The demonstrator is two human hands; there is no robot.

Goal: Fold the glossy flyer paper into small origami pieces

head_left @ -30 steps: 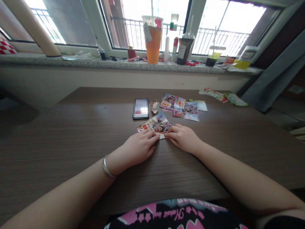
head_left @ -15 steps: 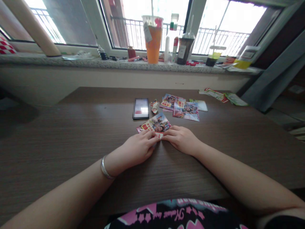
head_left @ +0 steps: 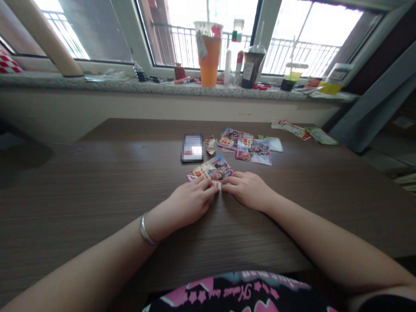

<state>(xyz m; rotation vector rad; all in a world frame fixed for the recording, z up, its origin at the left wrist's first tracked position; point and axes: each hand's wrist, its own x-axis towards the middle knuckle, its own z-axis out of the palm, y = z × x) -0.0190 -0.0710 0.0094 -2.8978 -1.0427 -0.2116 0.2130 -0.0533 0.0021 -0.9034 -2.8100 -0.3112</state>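
A colourful printed flyer (head_left: 217, 166) with yellow and red figures lies on the dark wooden table in front of me. Its near edge is turned up, showing a pale strip with red print. My left hand (head_left: 191, 200) has its fingers closed on the left part of that folded edge. At the right corner, the fingertips of my right hand (head_left: 249, 190) pinch the same edge. Both hands rest low on the tabletop, the fingertips almost meeting. Part of the fold is hidden under my fingers.
Beyond the flyer lie a phone-like device (head_left: 192, 148) with a blurred screen, a small folded paper piece (head_left: 211, 146) and more flyers (head_left: 254, 149). Green and red packets (head_left: 297, 129) lie at the far right. Drink cups, including an orange one (head_left: 208, 56), line the windowsill.
The flyer's upper edge has dropped very slightly towards me. My left wrist has shifted a little to the right; both hands stay on the folded edge.
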